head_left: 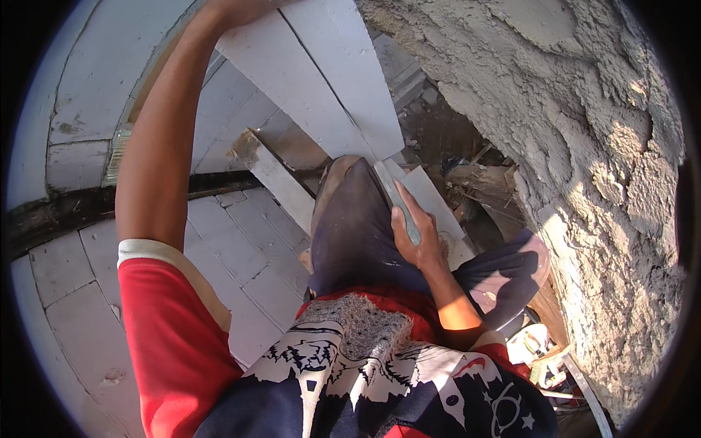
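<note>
My right hand (422,237) is wrapped round a narrow, flat grey tool (387,182) beside my bent knee; its kind is unclear. The tool's far end reaches the near edge of a white board (332,80), which slopes away from me with a dark lengthwise gap in it. My left arm stretches far forward. My left hand (244,9) is at the board's far left edge, its fingers cut off by the top of the picture. My knee (347,193) lies against the board's near end.
A rough plastered wall (584,146) rises along the right. White-painted blocks or boards (234,248) and a dark beam (80,212) are at left. A narrow plank (277,179) lies left of my knee. Broken wood (485,179) and debris fill the gap by the wall.
</note>
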`<move>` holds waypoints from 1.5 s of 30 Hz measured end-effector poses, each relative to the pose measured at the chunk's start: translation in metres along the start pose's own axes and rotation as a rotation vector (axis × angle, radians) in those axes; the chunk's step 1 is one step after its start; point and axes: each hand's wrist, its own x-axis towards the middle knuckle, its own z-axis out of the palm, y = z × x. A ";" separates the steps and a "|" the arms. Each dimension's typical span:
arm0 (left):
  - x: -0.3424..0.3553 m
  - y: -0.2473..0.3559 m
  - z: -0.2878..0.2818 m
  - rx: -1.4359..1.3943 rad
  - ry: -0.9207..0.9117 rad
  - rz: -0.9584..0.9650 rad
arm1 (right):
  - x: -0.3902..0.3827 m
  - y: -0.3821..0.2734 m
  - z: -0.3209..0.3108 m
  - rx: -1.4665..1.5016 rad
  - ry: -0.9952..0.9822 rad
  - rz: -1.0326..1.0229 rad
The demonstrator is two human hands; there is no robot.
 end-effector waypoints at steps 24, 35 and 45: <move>-0.006 -0.003 -0.009 0.017 -0.038 -0.003 | -0.030 0.015 -0.001 -0.047 -0.006 -0.077; -0.010 -0.013 0.002 0.005 0.004 -0.045 | 0.003 0.017 0.004 0.048 -0.033 0.025; -0.014 0.017 -0.017 -0.097 -0.011 -0.027 | 0.035 0.010 0.010 0.211 -0.079 0.098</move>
